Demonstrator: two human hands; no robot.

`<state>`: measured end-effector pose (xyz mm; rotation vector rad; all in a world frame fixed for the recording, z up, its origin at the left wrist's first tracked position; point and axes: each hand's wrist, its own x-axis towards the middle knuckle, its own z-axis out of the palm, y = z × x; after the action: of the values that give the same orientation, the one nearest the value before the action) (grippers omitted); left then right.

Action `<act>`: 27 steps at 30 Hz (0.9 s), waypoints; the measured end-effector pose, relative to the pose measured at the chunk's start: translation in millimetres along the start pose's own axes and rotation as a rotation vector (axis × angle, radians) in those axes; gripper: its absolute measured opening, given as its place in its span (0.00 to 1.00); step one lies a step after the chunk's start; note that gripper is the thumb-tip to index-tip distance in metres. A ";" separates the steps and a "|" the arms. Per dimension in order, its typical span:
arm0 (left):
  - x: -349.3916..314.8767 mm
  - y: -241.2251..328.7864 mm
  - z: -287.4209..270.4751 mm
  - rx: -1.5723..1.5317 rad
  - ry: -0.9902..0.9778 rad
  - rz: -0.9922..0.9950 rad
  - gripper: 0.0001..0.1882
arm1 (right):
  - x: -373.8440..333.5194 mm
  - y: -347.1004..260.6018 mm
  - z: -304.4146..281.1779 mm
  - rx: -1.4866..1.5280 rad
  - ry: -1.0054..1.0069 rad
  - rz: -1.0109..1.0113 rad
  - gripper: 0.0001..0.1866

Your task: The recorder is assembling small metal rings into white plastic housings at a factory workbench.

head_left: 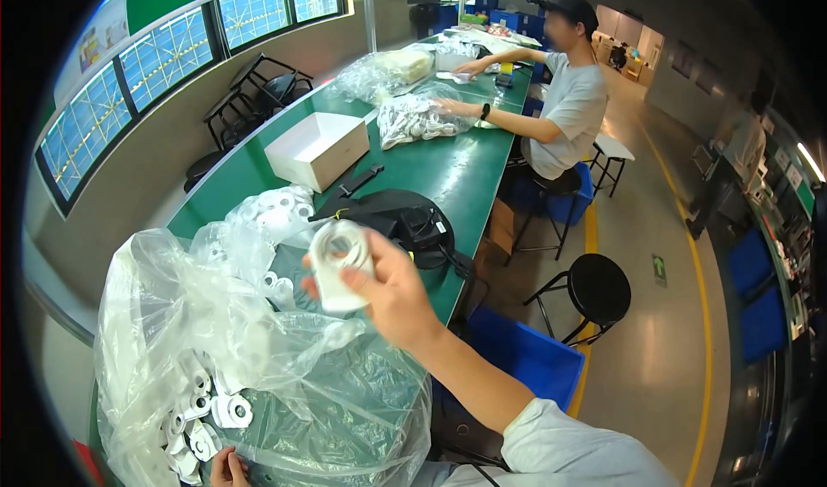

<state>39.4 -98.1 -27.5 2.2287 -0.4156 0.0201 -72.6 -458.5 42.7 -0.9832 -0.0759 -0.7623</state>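
Observation:
Raised over the bench, my right hand [392,293] grips a white plastic part [340,267] with a round ring at its upper end and a flat body below. Its thumb presses on the near face. My left hand [227,468] shows only at the lower edge, its fingers curled together; whatever they hold, if anything, is hidden. Right beside it lies a pile of similar white plastic parts [204,440] with round holes. They sit inside a large clear plastic bag [284,349] that spreads across the near end of the bench.
Beyond the bag are another bag of white rings [274,211], a black backpack [405,220] and a white box [319,153] on the green bench [431,167]. Further along, a seated co-worker [564,99] handles bagged parts [422,118]. A blue bin [525,349] and black stool [600,287] stand at right.

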 end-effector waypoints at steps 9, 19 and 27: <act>-0.8 -11.7 6.8 -0.493 0.126 -0.059 0.21 | -65.2 162.2 103.1 -0.361 -0.636 0.365 0.10; 5.3 -23.3 1.8 -0.469 0.111 -0.117 0.14 | -62.6 204.9 129.6 -0.175 -0.700 0.600 0.10; 3.7 -26.4 -1.6 -0.380 0.076 -0.091 0.13 | -73.3 211.6 124.3 -0.277 -0.662 0.415 0.07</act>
<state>51.1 -82.5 -45.7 1.8632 -0.2512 -0.0208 36.2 -254.3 -67.2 -1.4304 -0.3355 -0.0431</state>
